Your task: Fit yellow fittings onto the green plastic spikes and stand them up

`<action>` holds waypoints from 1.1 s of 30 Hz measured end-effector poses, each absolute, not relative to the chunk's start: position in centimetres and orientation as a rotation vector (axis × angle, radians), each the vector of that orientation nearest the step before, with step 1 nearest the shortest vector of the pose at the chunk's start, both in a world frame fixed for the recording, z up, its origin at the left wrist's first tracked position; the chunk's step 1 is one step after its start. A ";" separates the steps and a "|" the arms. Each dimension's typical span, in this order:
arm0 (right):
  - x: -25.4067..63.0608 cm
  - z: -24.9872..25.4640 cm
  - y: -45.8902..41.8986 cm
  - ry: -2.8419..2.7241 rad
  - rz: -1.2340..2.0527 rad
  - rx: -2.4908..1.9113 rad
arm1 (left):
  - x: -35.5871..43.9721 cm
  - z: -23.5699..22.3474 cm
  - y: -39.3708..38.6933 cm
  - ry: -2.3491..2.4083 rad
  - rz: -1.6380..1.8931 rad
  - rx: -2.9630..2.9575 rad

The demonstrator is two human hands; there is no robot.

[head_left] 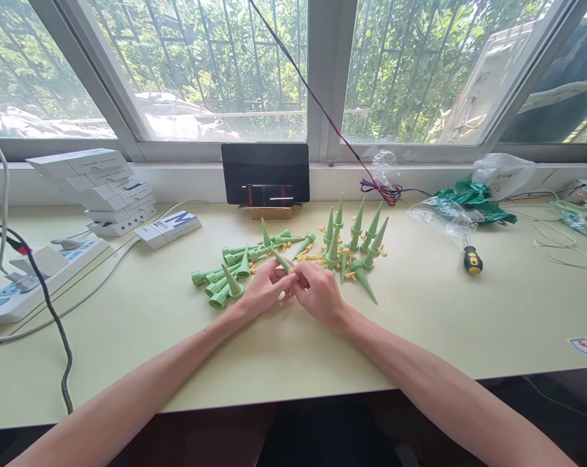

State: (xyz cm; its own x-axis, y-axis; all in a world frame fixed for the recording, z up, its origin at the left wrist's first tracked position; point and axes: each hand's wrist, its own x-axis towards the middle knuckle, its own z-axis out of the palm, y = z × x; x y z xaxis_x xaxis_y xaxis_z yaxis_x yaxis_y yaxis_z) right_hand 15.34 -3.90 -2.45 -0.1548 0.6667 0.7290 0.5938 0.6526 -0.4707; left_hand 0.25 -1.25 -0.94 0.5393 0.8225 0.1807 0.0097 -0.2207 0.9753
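Above the middle of the pale yellow desk (283, 363), the left hand (264, 284) grasps a green plastic cone-shaped spike (280, 259), its tip slanting toward the back-left corner. The right hand's (322, 293) fingers pinch its near end; anything small between them is hidden. A steady left grip and gentle, aligned right-hand pressure should serve best.

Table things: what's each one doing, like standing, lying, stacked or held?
Green spike: held, tilted
Other spikes: some upright, some lying
Tablet: propped up, screen dark
Phone: propped sideways
Screwdriver: lying
Box pile: stacked
Single box: lying
Red-blue cable: partly coiled
Power strip: plugs inserted
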 end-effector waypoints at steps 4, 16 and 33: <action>15.5 -2.2 -4.0 -1.794 0.165 -1.020 | 0.6 -0.3 -1.7 0.788 0.922 1.630; 15.8 -1.8 -3.9 -1.739 0.281 -1.113 | 0.3 -0.6 -1.2 0.775 1.040 1.746; 15.7 -2.1 -3.8 -1.780 0.199 -1.062 | 0.3 -1.0 -1.0 0.769 1.049 1.457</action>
